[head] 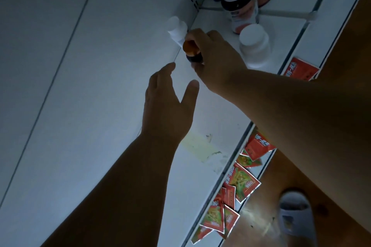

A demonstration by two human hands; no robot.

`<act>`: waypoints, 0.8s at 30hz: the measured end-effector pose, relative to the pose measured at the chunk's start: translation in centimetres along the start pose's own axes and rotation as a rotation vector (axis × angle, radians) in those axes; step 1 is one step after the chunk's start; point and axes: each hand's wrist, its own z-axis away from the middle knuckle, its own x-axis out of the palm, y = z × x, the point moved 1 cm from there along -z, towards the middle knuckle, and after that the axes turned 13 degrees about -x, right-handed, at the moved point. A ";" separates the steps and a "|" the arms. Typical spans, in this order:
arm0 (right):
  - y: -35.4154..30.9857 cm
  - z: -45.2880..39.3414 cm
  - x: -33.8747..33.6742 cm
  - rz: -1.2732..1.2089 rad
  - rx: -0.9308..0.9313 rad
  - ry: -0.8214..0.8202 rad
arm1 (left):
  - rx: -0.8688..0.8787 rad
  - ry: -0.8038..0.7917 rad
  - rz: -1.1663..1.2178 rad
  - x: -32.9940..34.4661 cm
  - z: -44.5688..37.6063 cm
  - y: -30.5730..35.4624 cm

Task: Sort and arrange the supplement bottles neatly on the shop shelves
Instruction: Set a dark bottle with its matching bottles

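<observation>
Left hand (168, 94), fingers spread and holding nothing, hovers at frame centre just below the amber bottle (190, 50). That bottle, upright with its long axis vertical, stands on the shelf (120, 146) just beside 1 white bottle (176, 28) at the back panel. Right hand (212, 56), the nearer one, grips the amber bottle from the right.
</observation>
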 end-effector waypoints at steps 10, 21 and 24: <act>-9.3 10.0 -13.5 -0.899 0.505 -0.021 | -0.234 -0.197 0.572 -5.7 12.9 5.7; -29.6 11.2 -35.1 -0.987 0.516 -0.220 | -0.220 -0.259 1.029 -23.1 31.7 15.7; -33.8 10.4 -36.8 -0.961 0.427 -0.306 | -0.202 -0.183 1.051 -26.6 33.3 15.3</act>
